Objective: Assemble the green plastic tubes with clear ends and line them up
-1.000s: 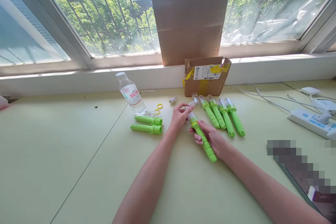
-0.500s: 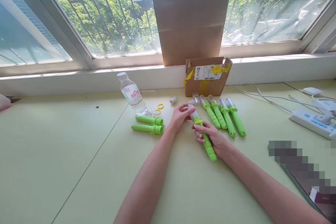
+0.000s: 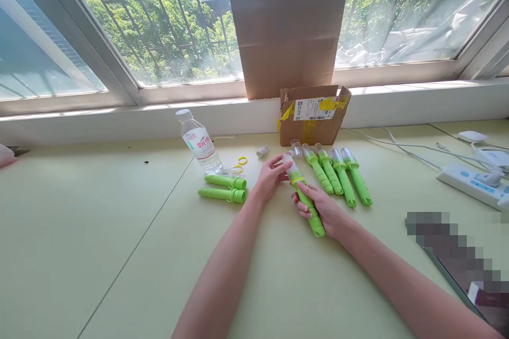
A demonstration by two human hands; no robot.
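Note:
My right hand (image 3: 318,206) is wrapped round the green handle (image 3: 310,212) of a torch-like stick. A clear cap (image 3: 289,161) covers the stick's threaded upper end, and a yellow ring sits below it. My left hand (image 3: 272,175) pinches this cap between thumb and fingers. To the right lie several similar green sticks with clear caps (image 3: 340,175). Two uncapped green handles (image 3: 222,195) with threaded ends rest left of my left hand. Beyond the hands are a loose clear cap (image 3: 296,148) and a small white part (image 3: 262,151).
A water bottle (image 3: 201,143) stands behind the uncapped handles, near a yellow ring (image 3: 242,160). An opened cardboard box (image 3: 312,127) is by the window ledge. At right are a power strip (image 3: 469,183) with cables and a dark, partly pixelated object (image 3: 449,265).
The green stick has tilted slightly, its lower end shifting up and left. My right thumb now lies further along the handle, near the ring. My left hand stays at the clear cap.

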